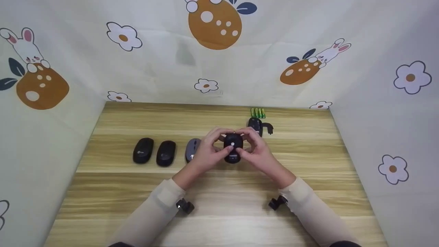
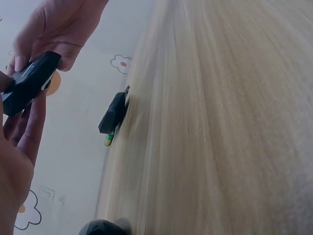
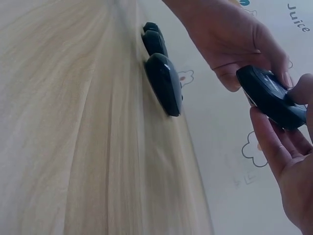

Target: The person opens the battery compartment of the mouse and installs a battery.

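The left hand [image 1: 212,148] and right hand [image 1: 256,148] pinch a black computer mouse [image 1: 233,140] between curled fingers and thumbs, above the tabletop [image 1: 226,199]. Left of them lie a partly hidden gray mouse [image 1: 190,148] and two black mice [image 1: 143,151]; beyond the right hand, another dark mouse [image 1: 254,124] and four green batteries [image 1: 258,113].

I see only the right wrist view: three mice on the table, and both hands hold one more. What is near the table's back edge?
Observer: Four green batteries, side by side.
Operator: Besides the held mouse, is another close to them?
Observer: Yes, a dark mouse lies just in front of them, partly hidden by the right hand.
Operator: And what is beside that one?
Observer: A small curved dark piece, on its right.
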{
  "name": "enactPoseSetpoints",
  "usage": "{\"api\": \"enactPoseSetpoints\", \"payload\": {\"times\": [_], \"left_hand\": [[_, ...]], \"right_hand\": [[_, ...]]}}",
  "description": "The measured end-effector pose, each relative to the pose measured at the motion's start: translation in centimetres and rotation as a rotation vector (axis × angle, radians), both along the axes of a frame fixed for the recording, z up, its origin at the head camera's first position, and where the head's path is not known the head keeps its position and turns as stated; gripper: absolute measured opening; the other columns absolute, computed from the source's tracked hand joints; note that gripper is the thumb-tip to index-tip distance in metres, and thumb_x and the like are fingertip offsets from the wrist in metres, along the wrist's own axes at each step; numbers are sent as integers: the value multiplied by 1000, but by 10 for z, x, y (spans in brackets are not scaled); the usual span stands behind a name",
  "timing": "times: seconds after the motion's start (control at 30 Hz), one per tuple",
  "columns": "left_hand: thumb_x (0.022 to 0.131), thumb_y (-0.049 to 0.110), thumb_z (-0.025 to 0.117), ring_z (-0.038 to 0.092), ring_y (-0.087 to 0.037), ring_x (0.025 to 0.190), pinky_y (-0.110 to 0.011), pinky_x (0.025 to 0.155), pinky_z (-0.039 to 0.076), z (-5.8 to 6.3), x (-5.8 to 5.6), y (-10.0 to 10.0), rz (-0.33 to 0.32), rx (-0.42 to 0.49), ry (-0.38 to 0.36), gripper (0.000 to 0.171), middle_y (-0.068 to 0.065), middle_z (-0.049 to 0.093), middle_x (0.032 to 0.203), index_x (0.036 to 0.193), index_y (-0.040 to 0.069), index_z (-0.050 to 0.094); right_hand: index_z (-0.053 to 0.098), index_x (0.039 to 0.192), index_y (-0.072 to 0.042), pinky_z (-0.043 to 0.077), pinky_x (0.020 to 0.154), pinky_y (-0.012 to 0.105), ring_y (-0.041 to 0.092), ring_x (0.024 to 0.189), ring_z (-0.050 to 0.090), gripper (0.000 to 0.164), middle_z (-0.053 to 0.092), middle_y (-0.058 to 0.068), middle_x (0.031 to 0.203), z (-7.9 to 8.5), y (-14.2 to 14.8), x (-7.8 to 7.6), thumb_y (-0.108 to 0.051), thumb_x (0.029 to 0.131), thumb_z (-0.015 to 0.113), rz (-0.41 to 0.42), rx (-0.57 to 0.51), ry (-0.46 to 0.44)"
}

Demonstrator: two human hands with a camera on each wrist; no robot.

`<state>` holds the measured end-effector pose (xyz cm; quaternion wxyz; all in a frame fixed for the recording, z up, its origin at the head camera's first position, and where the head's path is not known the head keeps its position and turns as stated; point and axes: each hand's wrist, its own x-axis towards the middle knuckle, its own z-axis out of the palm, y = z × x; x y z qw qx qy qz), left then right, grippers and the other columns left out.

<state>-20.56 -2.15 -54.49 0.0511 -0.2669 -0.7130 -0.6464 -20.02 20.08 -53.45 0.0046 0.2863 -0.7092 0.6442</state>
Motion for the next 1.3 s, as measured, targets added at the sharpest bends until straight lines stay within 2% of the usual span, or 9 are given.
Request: {"api": "enactPoseSetpoints", "payload": {"times": [0.1,0.23,0.37,0.53,0.77,0.87,1.07,1.23,1.3], "left_hand": [[94,-9,78,63,-34,109,-47,68,68,0,1,0,-21,3,-34,46,-18,66,132,138,-2,68],[96,-2,80,64,-34,111,-52,69,67,0,1,-2,-48,-11,-47,45,-12,66,136,139,5,69],[99,8,81,65,-29,112,-46,68,66,-1,1,-3,-61,-37,-44,43,-7,66,137,141,11,70],[101,10,82,64,-27,113,-38,75,65,-1,1,-4,-68,-47,-59,42,-5,66,137,141,13,70],[99,9,82,63,-27,113,-43,86,61,-1,0,-3,-61,-56,-55,43,-4,67,136,140,14,70],[99,9,82,63,-25,112,-44,85,62,0,0,-4,-58,-56,-55,43,-4,67,136,140,12,70],[98,9,82,64,-23,112,-36,78,63,2,0,-5,-50,-63,-74,44,-6,67,135,140,9,70],[97,9,83,64,-24,110,-43,72,63,1,0,-6,-48,-61,-96,44,-7,68,132,139,8,70],[96,8,83,64,-24,110,-42,71,64,1,1,-6,-52,-52,-107,44,-8,67,131,139,8,71]], "right_hand": [[58,141,0,69,72,43,29,111,64,51,56,16,138,1,1,1,15,94,72,4,13,-34],[56,140,1,69,70,42,30,112,65,52,57,17,137,1,3,0,17,92,70,16,19,-67],[54,139,4,69,76,49,32,118,65,52,56,20,137,2,4,0,19,92,69,41,-2,-97],[53,138,7,68,80,53,32,125,66,50,59,24,138,3,4,1,18,93,70,59,-28,-125],[53,138,9,68,82,52,30,126,67,49,59,24,138,4,4,2,19,93,71,49,-34,-125],[54,138,9,68,84,50,30,124,67,48,59,24,138,5,3,3,17,94,72,42,-35,-115],[56,139,9,67,92,42,27,121,66,47,59,21,138,5,2,4,14,96,74,21,-27,-102],[58,137,10,63,101,40,26,125,67,43,61,20,136,6,2,5,12,98,74,1,-26,-92],[58,137,9,65,97,39,27,123,68,42,62,20,136,7,2,5,11,98,74,2,-16,-88]]}}
